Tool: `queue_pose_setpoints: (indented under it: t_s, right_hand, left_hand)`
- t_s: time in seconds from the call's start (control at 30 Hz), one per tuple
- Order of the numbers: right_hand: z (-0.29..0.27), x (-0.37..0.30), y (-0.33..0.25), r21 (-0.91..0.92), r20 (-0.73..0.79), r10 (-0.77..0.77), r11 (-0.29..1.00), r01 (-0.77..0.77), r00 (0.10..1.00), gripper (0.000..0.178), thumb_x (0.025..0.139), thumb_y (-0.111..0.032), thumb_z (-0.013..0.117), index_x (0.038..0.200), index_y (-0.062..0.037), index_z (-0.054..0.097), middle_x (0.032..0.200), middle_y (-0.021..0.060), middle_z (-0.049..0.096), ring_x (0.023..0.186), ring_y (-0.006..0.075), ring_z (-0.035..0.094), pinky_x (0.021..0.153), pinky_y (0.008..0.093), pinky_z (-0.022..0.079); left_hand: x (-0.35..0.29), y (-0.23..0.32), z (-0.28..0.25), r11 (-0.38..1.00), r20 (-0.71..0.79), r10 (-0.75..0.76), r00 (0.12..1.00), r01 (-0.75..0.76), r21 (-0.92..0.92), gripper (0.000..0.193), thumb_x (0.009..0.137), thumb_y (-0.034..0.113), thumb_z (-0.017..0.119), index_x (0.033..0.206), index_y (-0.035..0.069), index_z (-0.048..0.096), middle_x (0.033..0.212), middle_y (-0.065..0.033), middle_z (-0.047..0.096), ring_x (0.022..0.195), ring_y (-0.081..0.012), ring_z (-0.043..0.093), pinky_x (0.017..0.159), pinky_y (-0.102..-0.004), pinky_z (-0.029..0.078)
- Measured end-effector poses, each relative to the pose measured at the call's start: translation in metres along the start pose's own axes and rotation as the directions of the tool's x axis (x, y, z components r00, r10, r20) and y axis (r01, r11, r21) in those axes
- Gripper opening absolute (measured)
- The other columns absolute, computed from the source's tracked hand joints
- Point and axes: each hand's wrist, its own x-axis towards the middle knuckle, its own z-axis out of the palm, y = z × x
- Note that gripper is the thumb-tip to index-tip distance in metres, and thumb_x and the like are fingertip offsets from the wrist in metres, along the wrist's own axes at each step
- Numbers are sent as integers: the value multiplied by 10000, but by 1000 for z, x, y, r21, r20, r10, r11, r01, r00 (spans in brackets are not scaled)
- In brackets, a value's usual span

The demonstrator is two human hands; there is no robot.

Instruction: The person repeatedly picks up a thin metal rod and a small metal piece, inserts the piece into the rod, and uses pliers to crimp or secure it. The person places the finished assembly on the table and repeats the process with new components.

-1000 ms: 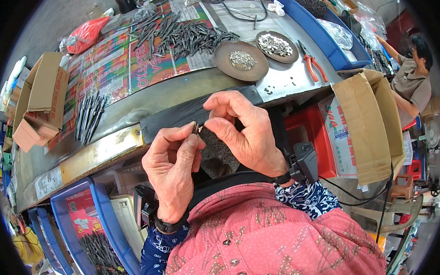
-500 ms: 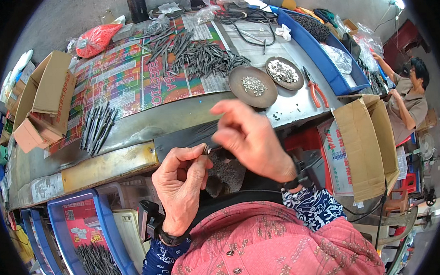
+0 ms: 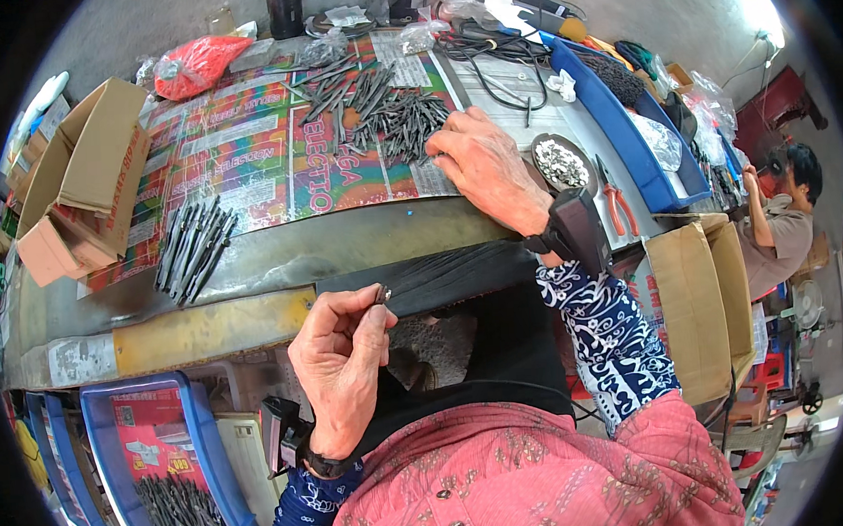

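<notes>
Since the earlier frames, the right hand (image 3: pixel 493 166) has swung away from the left hand (image 3: pixel 341 365) and out over the bench (image 3: pixel 345 233), while the left one keeps its pinch near the front edge. Between the left thumb and forefinger sits a small dark piece (image 3: pixel 383 294), gripped right at the fingertips so that its upper end pokes out above them (a pale glint shows on its side). It lies past the end of the thumb rather than in the palm, and the other left fingers curl in beneath.

On the right hand the fingers are bent and point left and down, over a brown dish (image 3: pixel 534 172) that it hides almost entirely; whether they are grasping anything, I cannot tell. Their tips come close to a heap of black sticks (image 3: pixel 416 127) on the colourful printed sheet (image 3: pixel 248 158), and contact cannot be made out.

Just right of that hand stands a round dish (image 3: pixel 591 168) of white bits (image 3: pixel 560 163), then pliers (image 3: pixel 617 207) with orange-red handles. Well apart, toward the left, a bundle of black sticks (image 3: pixel 195 249) lies beside an open cardboard box (image 3: pixel 89 183).
</notes>
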Motion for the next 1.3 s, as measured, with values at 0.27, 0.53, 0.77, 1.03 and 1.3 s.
queue_pose_setpoints:
  t_s: [0.27,0.53,0.77,1.03,1.3]
  right_hand:
    - [24,9,9,-111,20,-29,993,31,999,90,784,-74,563,779,-47,649,844,105,565,925,302,539,772,414,459]
    - [18,11,6,-108,82,-76,990,85,994,56,768,-99,594,765,-63,637,849,78,577,937,267,537,774,398,436]
    - [-7,7,-21,-41,39,-178,983,180,983,96,727,-110,655,760,-49,588,802,105,606,863,274,567,785,404,402]
    - [-38,-48,-97,456,-75,-213,862,223,974,204,690,-11,725,868,-57,636,731,65,614,658,258,570,668,361,449]
    - [-45,-77,-121,688,-66,35,726,20,997,140,786,-10,665,903,-33,591,779,84,591,713,211,609,688,315,467]
  left_hand:
    - [4,-6,-4,1000,-7,-18,1000,18,2,144,905,-14,600,1048,-19,617,808,-46,638,571,-30,498,505,-166,395]
    - [4,-6,-3,1000,-12,-12,1000,12,-3,141,911,-15,594,1050,-19,613,812,-58,639,569,-36,498,504,-170,395]
    - [1,0,-1,999,-32,25,999,-26,-37,136,926,5,589,1057,-30,601,822,-73,644,573,-44,496,506,-176,396]
    - [-3,-3,1,995,-31,64,997,-66,-74,149,932,28,605,1071,-19,579,844,-67,652,585,-47,514,495,-177,388]
    - [-14,-4,8,993,33,71,997,-68,-100,146,926,14,610,1064,-17,572,861,-53,639,597,-47,523,483,-179,385]
